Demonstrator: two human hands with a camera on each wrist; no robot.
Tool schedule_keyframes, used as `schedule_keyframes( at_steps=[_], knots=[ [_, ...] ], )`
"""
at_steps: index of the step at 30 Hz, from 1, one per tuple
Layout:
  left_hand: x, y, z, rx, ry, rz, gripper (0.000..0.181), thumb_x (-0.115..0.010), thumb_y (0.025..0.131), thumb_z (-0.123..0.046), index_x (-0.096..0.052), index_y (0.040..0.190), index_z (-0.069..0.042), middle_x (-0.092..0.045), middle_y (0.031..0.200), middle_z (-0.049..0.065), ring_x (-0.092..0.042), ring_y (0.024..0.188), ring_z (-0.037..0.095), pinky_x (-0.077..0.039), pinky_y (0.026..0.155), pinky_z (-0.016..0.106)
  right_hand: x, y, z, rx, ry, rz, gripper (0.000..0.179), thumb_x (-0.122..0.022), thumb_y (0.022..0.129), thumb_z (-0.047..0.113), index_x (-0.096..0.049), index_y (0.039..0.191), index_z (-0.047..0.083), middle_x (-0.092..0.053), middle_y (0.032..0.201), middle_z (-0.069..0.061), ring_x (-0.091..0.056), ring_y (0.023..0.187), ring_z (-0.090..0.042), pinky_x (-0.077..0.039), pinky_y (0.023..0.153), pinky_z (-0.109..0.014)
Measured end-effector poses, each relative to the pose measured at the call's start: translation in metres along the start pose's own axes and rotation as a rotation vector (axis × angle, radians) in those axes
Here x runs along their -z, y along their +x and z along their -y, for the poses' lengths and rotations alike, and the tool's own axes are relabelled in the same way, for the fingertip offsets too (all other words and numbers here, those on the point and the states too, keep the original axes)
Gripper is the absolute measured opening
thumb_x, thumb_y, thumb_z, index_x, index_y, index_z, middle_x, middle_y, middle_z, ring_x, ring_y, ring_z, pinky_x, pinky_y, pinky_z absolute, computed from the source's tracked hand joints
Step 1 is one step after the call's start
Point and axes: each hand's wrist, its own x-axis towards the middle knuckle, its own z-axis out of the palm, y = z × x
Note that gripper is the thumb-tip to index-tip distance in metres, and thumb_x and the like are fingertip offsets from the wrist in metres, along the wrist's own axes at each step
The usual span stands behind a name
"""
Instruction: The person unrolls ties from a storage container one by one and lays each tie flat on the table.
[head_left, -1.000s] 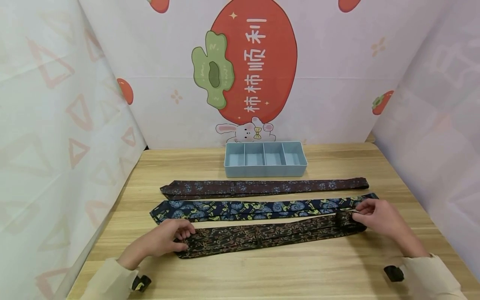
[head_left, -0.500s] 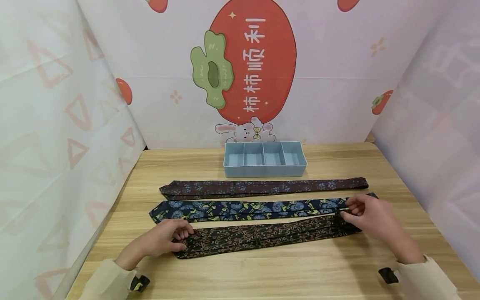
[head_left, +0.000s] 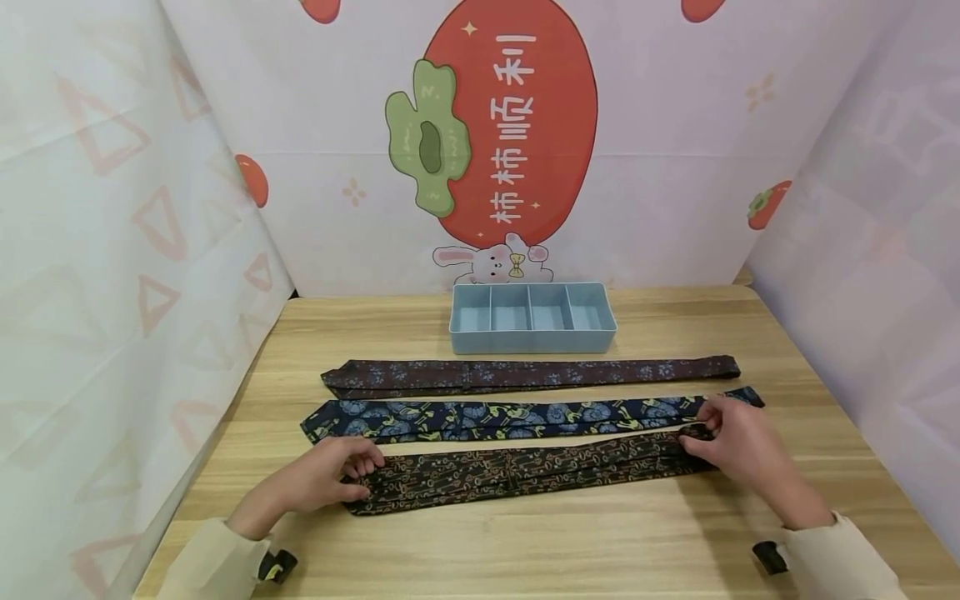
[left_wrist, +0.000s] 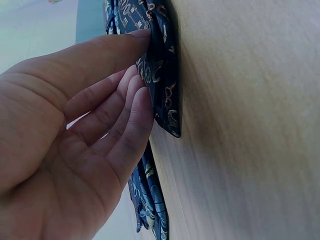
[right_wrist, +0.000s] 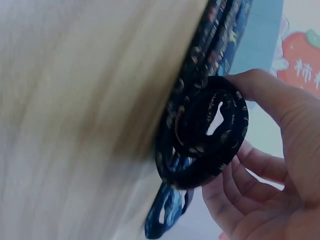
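Note:
A black necktie with a small reddish-brown pattern (head_left: 480,477) lies lengthwise, nearest of three ties. My left hand (head_left: 330,473) holds its wide end, thumb on one side and fingertips on the other, as the left wrist view shows. At the narrow end, my right hand (head_left: 742,442) grips a rolled-up coil (right_wrist: 212,132) of the same tie between thumb and fingers. The coil stands on edge with a small gap in its centre. Just behind lies a navy tie with blue and yellow figures (head_left: 525,419); my right fingertips overlap it in the head view.
A dark maroon floral tie (head_left: 525,375) lies farther back, parallel to the others. Behind it stands a light blue box (head_left: 532,342) with several compartments. Printed cloth walls (head_left: 652,225) enclose the wooden table (head_left: 525,558) at the back and sides.
My right hand has moved left along the black tie, with the coiled end turning over inward and the flat stretch getting shorter. My left hand stays at the wide end.

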Motion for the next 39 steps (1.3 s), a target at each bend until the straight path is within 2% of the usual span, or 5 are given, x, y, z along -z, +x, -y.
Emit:
schedule_keyframes(
  at_steps=[13, 19, 26, 33, 39],
  knots=[
    [0.004, -0.003, 0.006, -0.001, 0.036, -0.012, 0.035, -0.085, 0.088, -0.013, -0.07, 0.119, -0.008, -0.066, 0.101, -0.006, -0.061, 0.09, 0.002, -0.059, 0.079, 0.024, 0.034, -0.002, -0.043, -0.173, 0.086, 0.094, 0.041, -0.082, 0.09, 0.023, -0.07, 0.109, -0.011, -0.074, 0.096, -0.019, -0.066, 0.08, -0.017, -0.05, 0.062, -0.022],
    [0.007, -0.007, 0.01, 0.018, 0.015, -0.013, 0.036, -0.085, 0.088, -0.013, -0.069, 0.119, -0.007, -0.066, 0.101, -0.006, -0.06, 0.09, 0.002, -0.059, 0.079, 0.024, 0.032, -0.006, -0.06, -0.187, 0.099, 0.11, 0.04, -0.079, 0.094, 0.025, -0.07, 0.112, -0.009, -0.076, 0.097, -0.016, -0.063, 0.075, -0.004, -0.052, 0.061, -0.022],
    [0.007, -0.007, 0.009, 0.01, 0.015, -0.017, 0.036, -0.085, 0.087, -0.012, -0.069, 0.118, -0.006, -0.066, 0.1, -0.006, -0.06, 0.09, 0.001, -0.059, 0.079, 0.024, 0.035, -0.007, -0.055, -0.148, 0.09, 0.077, 0.036, -0.077, 0.096, 0.025, -0.07, 0.112, -0.007, -0.076, 0.095, -0.013, -0.056, 0.072, 0.009, -0.052, 0.061, -0.021],
    [0.007, -0.008, 0.007, 0.02, 0.021, -0.018, 0.035, -0.085, 0.087, -0.012, -0.069, 0.118, -0.007, -0.066, 0.1, -0.006, -0.06, 0.089, 0.001, -0.059, 0.078, 0.024, 0.033, 0.001, -0.028, -0.053, 0.035, 0.061, 0.043, -0.086, 0.087, 0.026, -0.071, 0.11, -0.006, -0.074, 0.093, -0.01, -0.066, 0.08, -0.015, -0.053, 0.064, -0.022],
    [0.007, -0.008, 0.007, 0.023, 0.021, -0.021, 0.036, -0.085, 0.087, -0.012, -0.069, 0.119, -0.006, -0.066, 0.101, -0.005, -0.06, 0.09, 0.001, -0.059, 0.079, 0.024, 0.016, 0.003, -0.021, 0.048, -0.038, 0.042, 0.045, -0.095, 0.074, 0.023, -0.071, 0.102, -0.005, -0.072, 0.09, -0.012, -0.068, 0.079, -0.025, -0.059, 0.069, -0.042]
  ],
)
